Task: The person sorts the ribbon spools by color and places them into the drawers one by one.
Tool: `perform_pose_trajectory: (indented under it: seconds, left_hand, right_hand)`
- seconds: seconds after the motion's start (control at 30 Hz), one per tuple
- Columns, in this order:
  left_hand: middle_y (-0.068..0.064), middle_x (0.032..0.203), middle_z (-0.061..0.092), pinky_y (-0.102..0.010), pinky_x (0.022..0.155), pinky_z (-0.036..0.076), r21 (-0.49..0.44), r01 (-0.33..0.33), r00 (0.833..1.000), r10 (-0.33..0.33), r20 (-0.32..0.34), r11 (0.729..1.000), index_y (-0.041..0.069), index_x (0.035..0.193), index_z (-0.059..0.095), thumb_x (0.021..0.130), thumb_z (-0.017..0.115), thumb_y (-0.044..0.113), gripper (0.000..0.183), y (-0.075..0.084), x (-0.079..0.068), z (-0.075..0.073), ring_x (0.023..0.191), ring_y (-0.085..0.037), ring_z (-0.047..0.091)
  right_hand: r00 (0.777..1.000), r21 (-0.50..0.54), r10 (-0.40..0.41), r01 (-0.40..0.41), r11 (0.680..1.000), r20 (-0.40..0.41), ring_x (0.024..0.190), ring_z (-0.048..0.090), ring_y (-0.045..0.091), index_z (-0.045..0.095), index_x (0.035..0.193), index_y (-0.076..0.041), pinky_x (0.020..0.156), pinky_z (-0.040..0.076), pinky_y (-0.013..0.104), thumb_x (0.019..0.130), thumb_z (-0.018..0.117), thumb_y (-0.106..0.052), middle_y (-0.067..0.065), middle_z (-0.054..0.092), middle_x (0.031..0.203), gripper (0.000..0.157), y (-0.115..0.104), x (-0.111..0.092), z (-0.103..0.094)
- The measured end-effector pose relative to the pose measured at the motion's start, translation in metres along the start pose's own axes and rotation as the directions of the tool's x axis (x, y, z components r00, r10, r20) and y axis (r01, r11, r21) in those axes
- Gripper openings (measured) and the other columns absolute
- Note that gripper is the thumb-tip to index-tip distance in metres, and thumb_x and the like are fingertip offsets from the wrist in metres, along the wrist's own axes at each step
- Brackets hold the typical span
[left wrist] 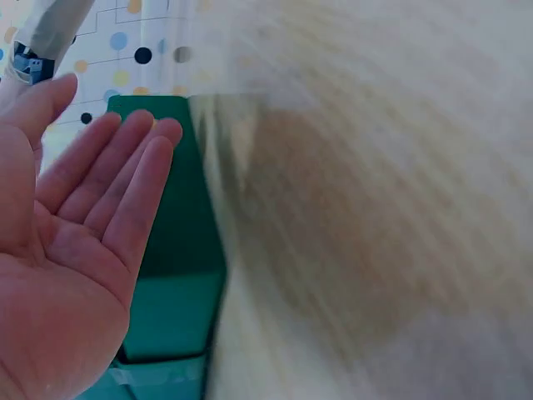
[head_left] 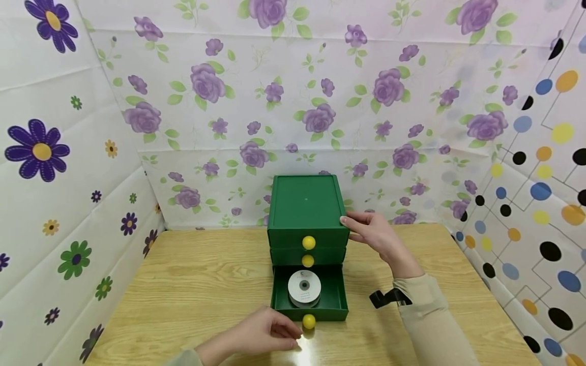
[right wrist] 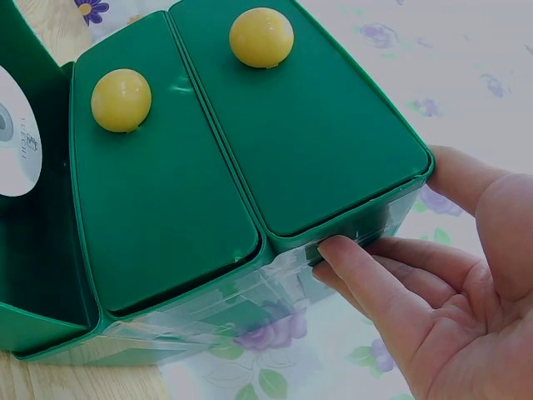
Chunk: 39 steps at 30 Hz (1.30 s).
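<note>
A small green drawer cabinet [head_left: 305,203] stands on the table, its bottom drawer [head_left: 336,300] pulled out and the two upper ones closed. Inside the open drawer lies a white-faced round spool [head_left: 305,287], its edge also visible in the right wrist view. Each drawer has a yellow ball knob; the lowest knob [head_left: 309,321] is just beyond the fingertips of my left hand [head_left: 265,330], whose fingers are loosely bent around nothing. My right hand [head_left: 373,234] touches the cabinet's right side with extended fingers [right wrist: 366,279], its thumb at the top edge.
The wood-grain table [head_left: 201,274] reaches back to a flower-printed cloth wall [head_left: 220,127] close behind the cabinet. Patterned cloth also hangs left and right. Clear tape [right wrist: 208,312] runs along the cabinet's side. A black strap [head_left: 389,297] hangs at my right sleeve.
</note>
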<state>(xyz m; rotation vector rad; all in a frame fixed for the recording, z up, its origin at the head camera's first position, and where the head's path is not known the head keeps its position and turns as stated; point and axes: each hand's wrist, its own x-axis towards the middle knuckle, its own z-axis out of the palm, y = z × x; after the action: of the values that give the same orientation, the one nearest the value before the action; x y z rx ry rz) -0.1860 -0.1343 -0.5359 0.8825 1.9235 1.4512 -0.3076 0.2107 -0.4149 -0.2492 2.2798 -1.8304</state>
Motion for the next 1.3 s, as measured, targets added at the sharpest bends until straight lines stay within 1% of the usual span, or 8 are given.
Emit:
perform_pose_trajectory:
  seconds: [0.17, 0.27, 0.43, 0.67, 0.8, 0.97, 1.17, 1.3]
  left_hand:
    - [-0.008, 0.114, 0.080, -0.022, 0.087, 0.061, -0.067, 0.079, 0.995, -0.083, -0.060, 0.995, 0.000, 0.123, 0.079, 0.102, 0.075, 0.016, 0.026, -0.010, 0.002, 0.006, 0.102, -0.011, 0.076]
    - [-0.004, 0.111, 0.081, -0.022, 0.084, 0.062, -0.100, 0.128, 0.986, -0.138, -0.093, 0.987, 0.002, 0.121, 0.080, 0.102, 0.075, 0.016, 0.024, -0.014, 0.004, 0.010, 0.100, -0.012, 0.076]
    - [-0.009, 0.105, 0.081, -0.027, 0.082, 0.064, -0.186, 0.184, 0.969, -0.210, -0.132, 0.965, -0.001, 0.122, 0.079, 0.103, 0.074, 0.014, 0.025, -0.017, 0.006, 0.017, 0.096, -0.016, 0.077]
    - [-0.017, 0.112, 0.079, -0.038, 0.089, 0.065, -0.369, 0.280, 0.929, -0.347, -0.128, 0.886, -0.008, 0.127, 0.073, 0.106, 0.070, 0.014, 0.030, -0.017, 0.012, 0.026, 0.104, -0.027, 0.077]
    - [-0.017, 0.111, 0.078, -0.040, 0.089, 0.065, -0.406, 0.298, 0.914, -0.381, -0.140, 0.864, -0.009, 0.127, 0.072, 0.106, 0.069, 0.013, 0.031, -0.016, 0.014, 0.031, 0.104, -0.028, 0.078]
    - [-0.016, 0.109, 0.079, -0.039, 0.088, 0.065, -0.424, 0.307, 0.897, -0.408, -0.171, 0.852, -0.009, 0.126, 0.072, 0.106, 0.070, 0.014, 0.031, -0.016, 0.017, 0.035, 0.101, -0.027, 0.078]
    - [-0.014, 0.106, 0.079, -0.036, 0.086, 0.065, -0.448, 0.311, 0.885, -0.427, -0.185, 0.838, -0.008, 0.124, 0.073, 0.107, 0.068, 0.018, 0.031, -0.014, 0.019, 0.043, 0.099, -0.026, 0.078]
    - [-0.012, 0.107, 0.079, -0.035, 0.087, 0.065, -0.457, 0.334, 0.868, -0.459, -0.192, 0.824, -0.006, 0.124, 0.073, 0.109, 0.066, 0.021, 0.032, -0.016, 0.023, 0.046, 0.101, -0.026, 0.078]
  right_hand:
    - [1.000, -0.008, 0.002, -0.002, 1.000, -0.006, 0.150, 0.045, 0.039, 0.048, 0.159, 0.001, 0.108, 0.055, 0.041, 0.106, 0.071, -0.040, 0.024, 0.037, 0.168, 0.071, 0.000, 0.000, 0.000]
    - [1.000, -0.010, 0.004, -0.004, 1.000, -0.004, 0.150, 0.045, 0.039, 0.048, 0.159, 0.001, 0.108, 0.055, 0.041, 0.106, 0.071, -0.041, 0.024, 0.037, 0.168, 0.072, 0.000, 0.000, 0.000]
    - [1.000, -0.012, 0.010, -0.010, 1.000, 0.000, 0.150, 0.045, 0.039, 0.048, 0.159, 0.001, 0.108, 0.055, 0.041, 0.105, 0.072, -0.041, 0.024, 0.036, 0.168, 0.072, 0.000, 0.001, 0.000]
    - [1.000, -0.010, 0.010, -0.010, 1.000, -0.002, 0.150, 0.045, 0.039, 0.048, 0.159, 0.001, 0.108, 0.055, 0.041, 0.105, 0.072, -0.041, 0.024, 0.036, 0.168, 0.072, 0.000, 0.001, 0.000]
    - [1.000, -0.011, 0.009, -0.009, 1.000, -0.001, 0.150, 0.045, 0.038, 0.048, 0.159, 0.001, 0.108, 0.055, 0.041, 0.105, 0.072, -0.042, 0.024, 0.036, 0.168, 0.072, 0.000, 0.000, 0.000]
    - [1.000, -0.002, 0.000, 0.000, 1.000, -0.002, 0.151, 0.044, 0.039, 0.049, 0.158, 0.002, 0.109, 0.054, 0.043, 0.106, 0.071, -0.040, 0.024, 0.036, 0.168, 0.071, 0.001, 0.000, 0.000]
    - [1.000, 0.003, -0.006, 0.006, 1.000, -0.001, 0.151, 0.043, 0.039, 0.049, 0.158, 0.003, 0.110, 0.053, 0.043, 0.106, 0.071, -0.040, 0.024, 0.036, 0.168, 0.070, 0.001, 0.000, 0.000]
    - [1.000, 0.004, -0.007, 0.007, 1.000, -0.002, 0.151, 0.043, 0.039, 0.050, 0.157, 0.002, 0.109, 0.054, 0.042, 0.106, 0.071, -0.040, 0.024, 0.037, 0.168, 0.070, 0.001, 0.000, 0.000]
